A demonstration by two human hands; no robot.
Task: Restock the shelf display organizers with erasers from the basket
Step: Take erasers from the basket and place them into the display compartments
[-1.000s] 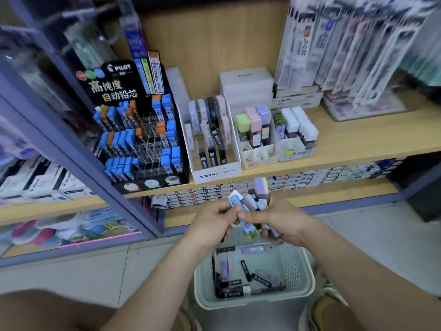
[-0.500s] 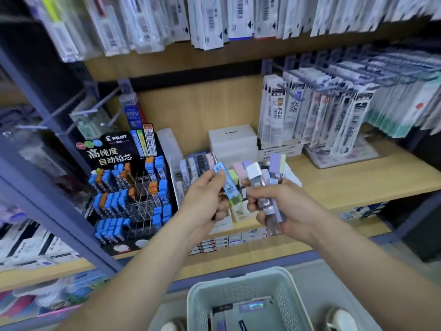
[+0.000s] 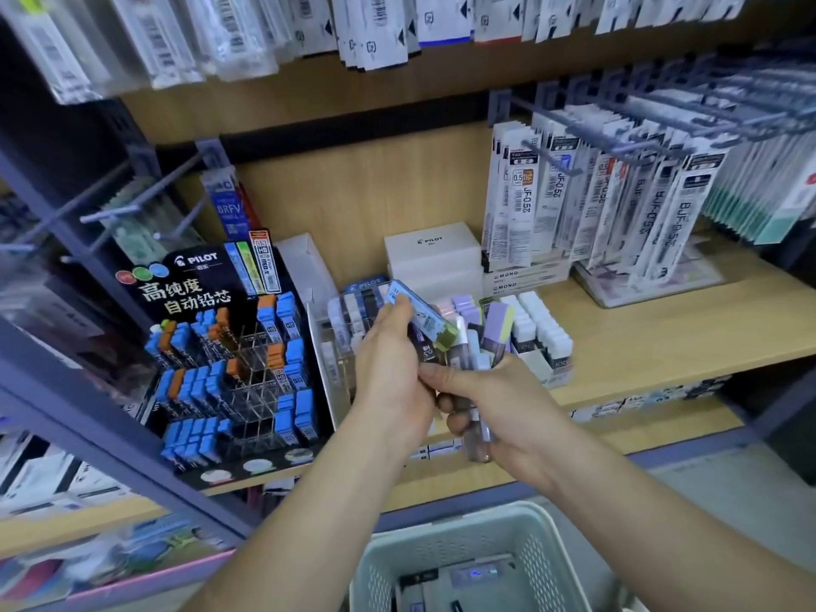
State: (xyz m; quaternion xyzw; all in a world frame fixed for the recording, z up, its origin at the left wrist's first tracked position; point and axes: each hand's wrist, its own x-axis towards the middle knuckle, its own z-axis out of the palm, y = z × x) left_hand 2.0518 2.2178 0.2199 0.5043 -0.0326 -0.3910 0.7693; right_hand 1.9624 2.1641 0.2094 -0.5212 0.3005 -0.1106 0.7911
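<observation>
My left hand (image 3: 391, 373) grips a long eraser in a blue sleeve with a green tip (image 3: 419, 315), along with a dark one below it. My right hand (image 3: 494, 413) holds a bunch of several erasers (image 3: 483, 346), purple, white and grey, fanned upward. Both hands meet in front of the white display organizers (image 3: 329, 346) on the wooden shelf (image 3: 662, 337). Rows of white erasers (image 3: 536, 329) stand in the organizer to the right. The pale green basket (image 3: 441, 549) sits below with more erasers inside.
A black Pilot lead display (image 3: 229, 360) with blue and orange cases stands left of the organizers. White boxes (image 3: 432, 254) sit behind them. Packaged refills (image 3: 618, 205) hang on hooks at the upper right. A grey shelf frame (image 3: 88, 413) slants across the left.
Both hands rose from above the basket to the shelf and moved closer to the organizers. The view tilted up, leaving the basket at the bottom edge.
</observation>
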